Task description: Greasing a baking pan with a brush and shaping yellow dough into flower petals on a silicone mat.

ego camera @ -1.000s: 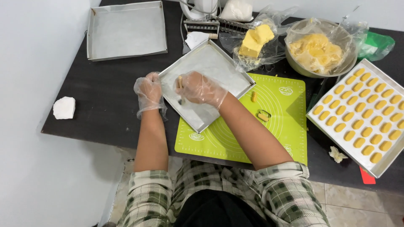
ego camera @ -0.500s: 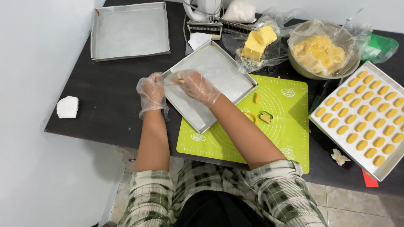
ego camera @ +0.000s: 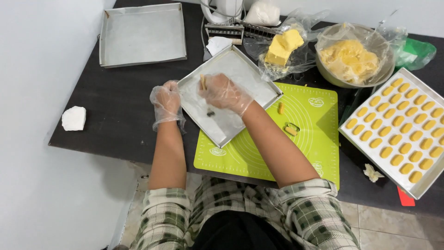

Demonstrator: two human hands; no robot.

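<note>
Both my hands wear clear plastic gloves. My left hand (ego camera: 166, 104) grips the left rim of a square metal baking tray (ego camera: 252, 78) that lies tilted over the green silicone mat (ego camera: 305, 139). My right hand (ego camera: 225, 92) hovers over that tray and pinches a small stick of yellow dough (ego camera: 202, 82) by its end, just above the tray's floor. Two more dough pieces lie on the mat, one (ego camera: 280, 108) near the tray's corner, the other (ego camera: 291, 131) inside a small cutter.
A second metal tray (ego camera: 143, 34) sits at the far left. A bowl of yellow dough (ego camera: 354, 58), a bagged butter block (ego camera: 283, 47) and a full tray of shaped pieces (ego camera: 400, 132) stand to the right. A white lump (ego camera: 74, 118) lies near the left table edge.
My right hand has shifted slightly toward the tray's upper left corner with the dough stick. The left hand stays on the tray's rim.
</note>
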